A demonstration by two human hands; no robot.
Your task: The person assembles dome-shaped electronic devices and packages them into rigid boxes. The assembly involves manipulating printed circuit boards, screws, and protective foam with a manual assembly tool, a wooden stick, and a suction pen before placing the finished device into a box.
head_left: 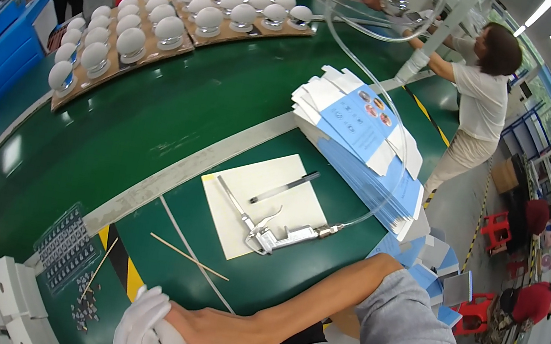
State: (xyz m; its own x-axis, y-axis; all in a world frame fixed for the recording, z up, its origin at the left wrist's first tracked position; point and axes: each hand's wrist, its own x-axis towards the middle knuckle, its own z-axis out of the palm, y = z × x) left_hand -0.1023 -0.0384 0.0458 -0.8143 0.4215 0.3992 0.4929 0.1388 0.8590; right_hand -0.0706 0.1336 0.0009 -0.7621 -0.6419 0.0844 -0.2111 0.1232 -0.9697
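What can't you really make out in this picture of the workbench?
- Head view: the left hand is in a white glove; the right hand grips it, hiding the fingers.
- Small metal parts near it: too small to identify.
- Print on the blue-and-white flat cartons: too small.
- White moulded tray: cut off by the picture's rim.
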